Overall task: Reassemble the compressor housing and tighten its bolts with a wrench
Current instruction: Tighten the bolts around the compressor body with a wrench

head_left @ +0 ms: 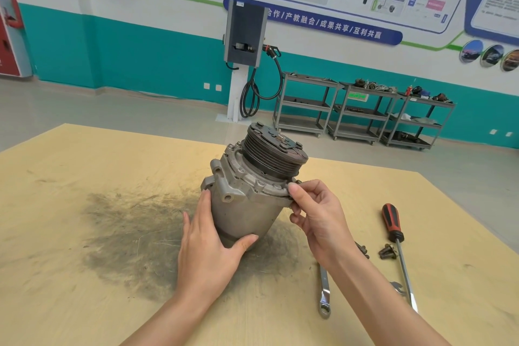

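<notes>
The left hand [206,241] is cupping the lower body of the compressor [247,194], palm flat on the side wall, fingers lying straight up it and thumb curling under the bottom edge, so the hand is steadying more than clamping. The compressor is sitting tilted on the tabletop [84,275] over a dark greasy smear, its black grooved pulley [276,153] pointing up and away. Being cast metal with a steel pulley, it is probably heavy and rigid, top-heavy while leaning like this, and likely a little oily judging by the stain; the smooth barrel is offering poor purchase, so the mounting lugs and the flange look like the safer places to take hold. The right hand [317,215] is pinching the flange rim [276,189] between thumb and fingertips, at the seam where the front cover is meeting the body. To the right, a wrench [323,293] is lying on the tabletop, then loose bolts [387,251] and a red-and-black screwdriver [393,223]. No brand or marking is readable on the compressor or tools; on the far wall a blue banner [323,22] is reading "合作/产教融合/成果共享/互利共赢".
</notes>
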A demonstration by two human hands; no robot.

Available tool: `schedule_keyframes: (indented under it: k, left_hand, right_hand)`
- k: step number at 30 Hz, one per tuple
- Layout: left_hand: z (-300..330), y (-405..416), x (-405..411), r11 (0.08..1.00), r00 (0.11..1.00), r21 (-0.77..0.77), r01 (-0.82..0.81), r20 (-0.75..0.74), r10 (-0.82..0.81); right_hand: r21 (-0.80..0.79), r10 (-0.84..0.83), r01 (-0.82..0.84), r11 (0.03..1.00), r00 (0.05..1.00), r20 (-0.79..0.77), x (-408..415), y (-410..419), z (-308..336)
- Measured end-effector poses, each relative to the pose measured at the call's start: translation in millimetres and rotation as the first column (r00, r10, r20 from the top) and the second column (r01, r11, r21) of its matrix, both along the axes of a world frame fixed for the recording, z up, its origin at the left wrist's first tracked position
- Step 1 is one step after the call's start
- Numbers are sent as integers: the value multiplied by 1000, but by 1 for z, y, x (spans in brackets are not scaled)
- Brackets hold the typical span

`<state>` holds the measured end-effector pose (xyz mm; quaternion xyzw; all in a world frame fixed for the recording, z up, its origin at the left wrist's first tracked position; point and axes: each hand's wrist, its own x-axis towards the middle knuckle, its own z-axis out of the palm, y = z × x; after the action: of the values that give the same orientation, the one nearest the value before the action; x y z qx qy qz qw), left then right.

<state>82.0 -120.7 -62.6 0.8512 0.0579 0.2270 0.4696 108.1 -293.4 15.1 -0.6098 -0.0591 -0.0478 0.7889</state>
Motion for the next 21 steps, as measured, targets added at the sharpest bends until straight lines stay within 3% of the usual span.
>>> schedule_keyframes:
  k: [5,12,21]
  left_hand:
    - [0,0,0,1000,1000,2,2,1,-2]
    - [0,0,0,1000,1000,-2,6,9,-6]
    - [0,0,-1,1000,1000,0,9,2,-9]
  right_hand:
    - [41,104,-107,993,992,66,-2,-6,-6]
    - [15,-21,22,1000,1000,-21,0,3,0]
    - [52,40,-42,998,998,39,-4,1,-4]
